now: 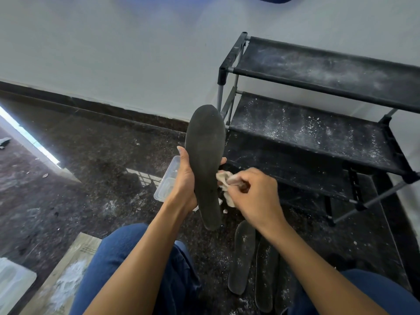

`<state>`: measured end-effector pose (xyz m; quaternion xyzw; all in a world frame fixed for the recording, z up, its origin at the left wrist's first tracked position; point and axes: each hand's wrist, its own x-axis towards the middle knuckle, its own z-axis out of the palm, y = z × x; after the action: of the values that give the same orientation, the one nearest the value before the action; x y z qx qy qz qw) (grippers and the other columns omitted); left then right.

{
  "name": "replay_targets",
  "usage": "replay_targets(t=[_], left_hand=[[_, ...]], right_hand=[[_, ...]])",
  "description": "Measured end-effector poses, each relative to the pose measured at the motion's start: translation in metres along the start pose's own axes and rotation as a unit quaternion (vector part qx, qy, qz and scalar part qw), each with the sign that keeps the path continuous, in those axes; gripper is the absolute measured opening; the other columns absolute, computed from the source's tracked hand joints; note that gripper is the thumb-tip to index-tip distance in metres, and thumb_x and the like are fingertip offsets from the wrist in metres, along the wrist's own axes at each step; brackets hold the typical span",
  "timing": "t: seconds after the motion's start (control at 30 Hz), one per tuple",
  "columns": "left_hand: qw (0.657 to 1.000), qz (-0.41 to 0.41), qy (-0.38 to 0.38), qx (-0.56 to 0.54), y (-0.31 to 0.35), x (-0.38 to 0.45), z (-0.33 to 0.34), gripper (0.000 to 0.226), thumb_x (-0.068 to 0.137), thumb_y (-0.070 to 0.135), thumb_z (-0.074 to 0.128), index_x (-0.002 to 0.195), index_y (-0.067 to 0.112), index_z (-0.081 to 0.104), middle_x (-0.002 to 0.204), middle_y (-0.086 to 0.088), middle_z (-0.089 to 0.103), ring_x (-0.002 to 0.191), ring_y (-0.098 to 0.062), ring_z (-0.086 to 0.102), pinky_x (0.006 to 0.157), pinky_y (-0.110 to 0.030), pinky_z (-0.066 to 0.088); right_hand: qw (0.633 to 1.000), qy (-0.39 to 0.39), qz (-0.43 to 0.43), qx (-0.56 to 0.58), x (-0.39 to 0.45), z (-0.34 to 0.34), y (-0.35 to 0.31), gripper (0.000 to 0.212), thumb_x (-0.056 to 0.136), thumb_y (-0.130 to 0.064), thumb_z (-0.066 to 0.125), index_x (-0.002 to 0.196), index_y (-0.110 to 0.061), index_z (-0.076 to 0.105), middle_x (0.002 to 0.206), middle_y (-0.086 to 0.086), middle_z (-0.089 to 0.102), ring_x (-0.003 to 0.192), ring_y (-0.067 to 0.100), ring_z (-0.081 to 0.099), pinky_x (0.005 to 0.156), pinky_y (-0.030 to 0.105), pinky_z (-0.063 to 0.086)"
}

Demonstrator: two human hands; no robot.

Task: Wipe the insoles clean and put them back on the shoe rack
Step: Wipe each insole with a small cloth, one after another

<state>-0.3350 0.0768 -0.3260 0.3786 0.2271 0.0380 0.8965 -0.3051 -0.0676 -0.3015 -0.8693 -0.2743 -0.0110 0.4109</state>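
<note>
Your left hand [186, 178] grips a dark insole [205, 160] and holds it up in front of the rack [318, 123]. Your right hand [254, 196] pinches a cloth [223, 180] against its right edge. The insole is long, flat and bendy, so it could flop or slip if you rub hard. Two more insoles [252, 258] lie on the floor [91, 155] by your knee. The rack's black shelves are dusty with white specks, so a clean insole may get dirty again there.
</note>
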Motion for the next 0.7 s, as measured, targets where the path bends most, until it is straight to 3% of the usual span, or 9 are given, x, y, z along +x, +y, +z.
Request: replay_targets(t=[0.13, 0.23, 0.3, 0.37, 0.43, 0.47, 0.57, 0.63, 0.7], left_hand=[[1.0, -0.013, -0.006, -0.025, 0.0, 0.002, -0.001, 0.106, 0.079, 0.082, 0.008, 0.118, -0.001, 0.06, 0.09, -0.009, 0.07, 0.068, -0.019, 0.06, 0.072, -0.033, 0.052], [1.0, 0.003, 0.005, -0.022, 0.0, 0.002, -0.001, 0.104, 0.082, 0.079, 0.007, 0.114, -0.002, 0.062, 0.095, -0.01, 0.07, 0.063, -0.016, 0.061, 0.067, -0.029, 0.055], [1.0, 0.01, 0.007, -0.019, 0.0, 0.001, 0.0, 0.102, 0.083, 0.078, 0.007, 0.113, -0.001, 0.063, 0.097, -0.01, 0.071, 0.063, -0.017, 0.061, 0.066, -0.029, 0.056], [1.0, 0.009, 0.004, -0.015, 0.0, 0.001, 0.0, 0.101, 0.083, 0.078, 0.007, 0.113, -0.001, 0.063, 0.093, -0.01, 0.071, 0.063, -0.017, 0.062, 0.065, -0.029, 0.055], [1.0, 0.002, 0.005, -0.002, 0.0, 0.001, 0.0, 0.102, 0.082, 0.079, 0.007, 0.115, 0.001, 0.063, 0.089, -0.01, 0.071, 0.068, -0.02, 0.062, 0.069, -0.032, 0.054], [1.0, -0.003, 0.005, 0.0, -0.001, 0.002, 0.0, 0.101, 0.082, 0.08, 0.008, 0.113, 0.002, 0.064, 0.089, -0.01, 0.071, 0.071, -0.021, 0.061, 0.072, -0.034, 0.053], [1.0, -0.017, -0.007, -0.02, -0.001, 0.002, -0.001, 0.105, 0.078, 0.083, 0.008, 0.112, 0.0, 0.063, 0.082, -0.01, 0.068, 0.069, -0.02, 0.059, 0.071, -0.034, 0.053], [1.0, -0.009, -0.001, -0.022, -0.001, 0.001, -0.001, 0.106, 0.08, 0.081, 0.008, 0.114, -0.003, 0.062, 0.085, -0.01, 0.069, 0.066, -0.017, 0.06, 0.069, -0.031, 0.054], [1.0, 0.0, 0.004, -0.019, -0.001, 0.001, -0.001, 0.104, 0.081, 0.08, 0.009, 0.115, -0.003, 0.062, 0.091, -0.011, 0.07, 0.065, -0.017, 0.061, 0.067, -0.029, 0.056]], right_hand=[[0.975, -0.21, -0.021, -0.074, -0.009, 0.014, 0.004, 0.015, 0.079, -0.012, 0.066, 0.092, -0.012, 0.074, 0.096, 0.002, 0.068, 0.083, 0.012, 0.064, 0.074, 0.02, 0.049], [0.936, -0.319, 0.046, -0.145, -0.015, 0.013, 0.01, 0.01, 0.08, -0.015, 0.065, 0.079, -0.012, 0.074, 0.081, 0.004, 0.072, 0.07, 0.012, 0.067, 0.062, 0.022, 0.054], [0.939, -0.289, 0.088, -0.163, -0.014, 0.007, 0.01, 0.018, 0.083, -0.02, 0.062, 0.073, -0.01, 0.073, 0.07, 0.003, 0.071, 0.058, 0.007, 0.064, 0.057, 0.02, 0.052], [0.97, -0.167, 0.084, -0.154, -0.01, 0.004, 0.008, 0.016, 0.081, -0.021, 0.063, 0.072, -0.012, 0.072, 0.069, 0.001, 0.07, 0.061, 0.011, 0.064, 0.062, 0.025, 0.055], [0.994, -0.034, 0.037, -0.093, -0.007, 0.004, 0.003, 0.01, 0.078, -0.016, 0.064, 0.075, -0.014, 0.073, 0.077, -0.002, 0.067, 0.066, 0.009, 0.061, 0.061, 0.017, 0.049], [0.999, -0.011, 0.006, -0.053, -0.005, 0.005, 0.0, 0.01, 0.077, -0.013, 0.065, 0.078, -0.013, 0.074, 0.082, -0.004, 0.065, 0.069, 0.007, 0.059, 0.061, 0.011, 0.044], [0.989, -0.138, -0.039, -0.032, -0.008, 0.011, -0.005, 0.014, 0.08, -0.014, 0.065, 0.091, -0.011, 0.074, 0.093, 0.0, 0.066, 0.077, 0.006, 0.059, 0.067, 0.009, 0.041], [0.962, -0.255, -0.004, -0.102, -0.016, 0.016, -0.001, 0.016, 0.085, -0.023, 0.062, 0.086, -0.011, 0.073, 0.089, 0.003, 0.068, 0.075, 0.011, 0.063, 0.065, 0.018, 0.047], [0.943, -0.281, 0.044, -0.171, -0.02, 0.016, 0.004, 0.021, 0.085, -0.028, 0.062, 0.079, -0.01, 0.071, 0.08, 0.006, 0.068, 0.073, 0.02, 0.067, 0.066, 0.03, 0.056]])
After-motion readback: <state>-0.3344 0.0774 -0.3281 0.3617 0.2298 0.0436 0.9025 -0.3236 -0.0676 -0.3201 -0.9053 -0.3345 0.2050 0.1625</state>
